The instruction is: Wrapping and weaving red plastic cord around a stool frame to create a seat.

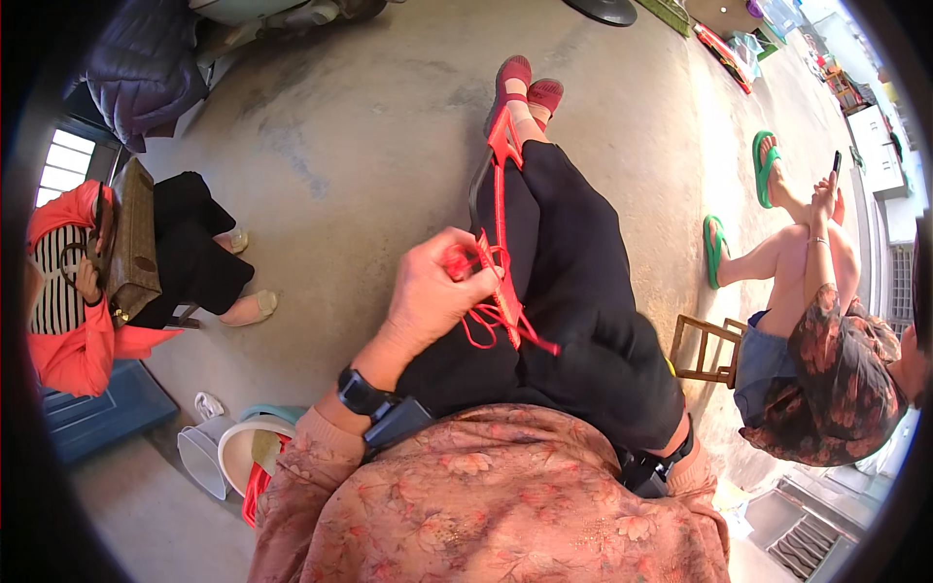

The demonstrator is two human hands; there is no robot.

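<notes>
My left hand (437,291) is closed, thumb and fingers pinching a bundle of thin red cord (481,338) above my thighs. Loops and loose ends of it hang below the fingers. Beside these fingertips lies the lower end of a long red strap-like piece (501,199), which runs up along my black-trousered legs to a forked end near my feet. A dark curved strip (474,189) follows its left side; I cannot make out what the whole piece is. My right forearm (692,464) goes down beside my right thigh, which hides that hand.
At left sits a person holding a brown bag (136,238). Pale buckets (206,457) with red material stand by my left elbow. A person at right holds a phone (837,163), beside a wooden stool (705,350). A red-and-white object (724,58) lies far right.
</notes>
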